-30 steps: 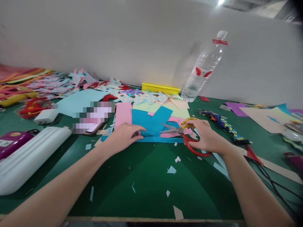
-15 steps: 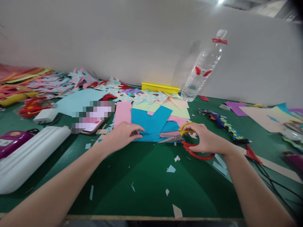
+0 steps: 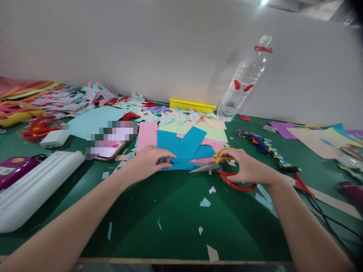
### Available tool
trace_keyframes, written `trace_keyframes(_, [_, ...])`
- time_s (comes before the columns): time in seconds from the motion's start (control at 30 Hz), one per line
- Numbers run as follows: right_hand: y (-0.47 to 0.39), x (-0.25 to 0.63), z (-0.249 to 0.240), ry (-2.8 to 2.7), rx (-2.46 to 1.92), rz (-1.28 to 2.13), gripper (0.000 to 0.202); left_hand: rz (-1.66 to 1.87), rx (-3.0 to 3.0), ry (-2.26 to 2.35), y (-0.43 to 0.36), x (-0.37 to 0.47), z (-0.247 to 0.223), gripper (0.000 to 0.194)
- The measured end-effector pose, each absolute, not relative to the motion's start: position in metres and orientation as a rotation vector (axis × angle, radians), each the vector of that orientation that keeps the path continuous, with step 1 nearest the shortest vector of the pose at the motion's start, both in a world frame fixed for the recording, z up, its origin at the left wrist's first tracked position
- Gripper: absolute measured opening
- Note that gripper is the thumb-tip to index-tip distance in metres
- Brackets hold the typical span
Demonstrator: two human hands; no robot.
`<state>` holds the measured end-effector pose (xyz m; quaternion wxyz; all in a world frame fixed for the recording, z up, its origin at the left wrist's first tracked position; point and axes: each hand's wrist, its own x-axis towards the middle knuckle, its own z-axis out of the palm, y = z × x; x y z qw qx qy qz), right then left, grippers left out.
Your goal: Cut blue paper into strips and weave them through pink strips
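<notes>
My left hand (image 3: 153,163) is closed in a pinch on one end of a narrow blue paper strip (image 3: 183,166). In my right hand (image 3: 246,166) are scissors (image 3: 212,166) with one yellow and one red handle. Their blades are parted and point left, at the strip's right end; whether the paper lies between them I cannot tell. Behind the strip lie blue paper pieces (image 3: 194,139), a pink sheet (image 3: 147,134) and a pale green sheet (image 3: 214,132).
A phone (image 3: 116,145) and a white oblong object (image 3: 42,189) lie at left. A plastic bottle (image 3: 244,83) leans against the grey wall behind a yellow holder (image 3: 193,105). Paper scraps (image 3: 205,202) dot the green table (image 3: 181,234). Dark cables (image 3: 320,211) run at right.
The blue strip now shows apart from the other blue paper, reaching from my left fingers to the blades. My left hand has shifted very slightly; the right has barely moved.
</notes>
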<state>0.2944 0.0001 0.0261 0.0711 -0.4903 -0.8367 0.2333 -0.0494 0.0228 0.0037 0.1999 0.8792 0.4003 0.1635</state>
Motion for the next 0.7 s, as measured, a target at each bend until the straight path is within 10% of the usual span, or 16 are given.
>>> trace_keyframes(0.7, [0.000, 0.289, 0.022, -2.553, -1.412, 0.639, 0.048, 0.351, 2.763, 0.688, 0.007, -0.027, -0.018, 0.043])
